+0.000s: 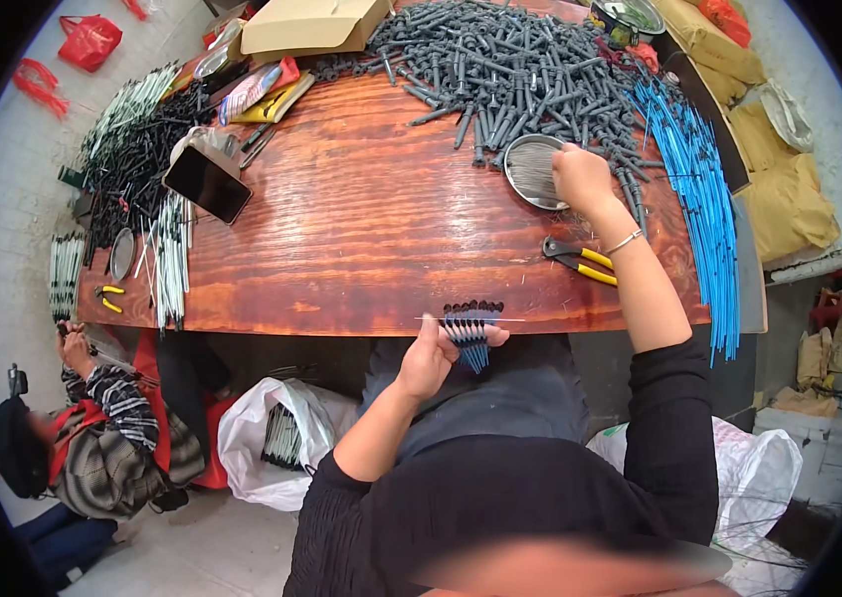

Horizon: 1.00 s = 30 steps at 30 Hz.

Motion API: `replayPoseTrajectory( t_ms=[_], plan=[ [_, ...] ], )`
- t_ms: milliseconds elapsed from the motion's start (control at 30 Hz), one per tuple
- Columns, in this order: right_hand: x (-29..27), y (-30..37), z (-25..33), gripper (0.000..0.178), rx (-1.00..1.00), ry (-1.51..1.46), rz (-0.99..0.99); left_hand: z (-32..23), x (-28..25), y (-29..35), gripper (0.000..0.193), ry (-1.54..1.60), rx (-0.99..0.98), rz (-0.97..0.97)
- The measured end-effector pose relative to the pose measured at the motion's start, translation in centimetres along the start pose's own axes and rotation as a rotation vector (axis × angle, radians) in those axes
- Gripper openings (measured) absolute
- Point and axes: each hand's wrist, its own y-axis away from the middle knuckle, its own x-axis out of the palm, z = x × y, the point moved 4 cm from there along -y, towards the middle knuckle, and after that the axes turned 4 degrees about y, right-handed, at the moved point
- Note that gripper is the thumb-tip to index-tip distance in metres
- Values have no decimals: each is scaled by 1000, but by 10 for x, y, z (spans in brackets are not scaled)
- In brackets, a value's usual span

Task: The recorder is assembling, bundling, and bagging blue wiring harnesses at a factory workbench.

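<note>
Taking clock directions from the bundle, with 12 straight ahead of the person, the work in hand looked like fetching a wire to join a set of small parts. The bundle [468,331], a fan of dark-topped parts with blue tails, sat in the left hand [428,362] at the near edge of the bench [361,229]. The left fingers were closed round it, thumb on the near side, and one thin cross wire [510,320] lay level over it, sticking out at 3 and 9 o'clock. At 1 o'clock the right hand [583,181] reached into the bowl [510,187], its fingers bent and close together over the wires [532,171]; whether they had hold of one could not be told, since the tips were too small to make out. The next move seemed to call for a light pinch that parted a single wire from the rest, then a short path back toward 7 o'clock, with the left fingers steady enough that the fan and its cross wire did not slip. The nippers [580,261] lay at 2 o'clock, untouched, with the blue rods [694,199] farther out the same way. The grey plugs [515,75] were heaped at 12, beyond the bowl.
</note>
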Motion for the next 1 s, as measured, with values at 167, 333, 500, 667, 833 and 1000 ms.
replayPoseTrajectory(
  t_ms=[167,333,500,667,833,1000],
  plan=[
    [-52,23,17,9,7,-465,-41,3,-6,-2,55,-39,-77,-25],
    [-123,77,66,11,-106,-1001,381,2,-4,1,50,-76,-54,-84],
    [-137,105,83,17,-332,-946,389,-6,5,-4,49,-68,-60,-89],
    [-140,105,91,18,-325,-907,442,-2,-1,-2,49,-137,-121,-79],
    [-137,104,92,19,-324,-898,413,-1,-2,-3,49,-209,-108,-69],
    [-138,103,95,20,-339,-882,395,-3,-2,-3,49,-248,-108,-58]
  ],
)
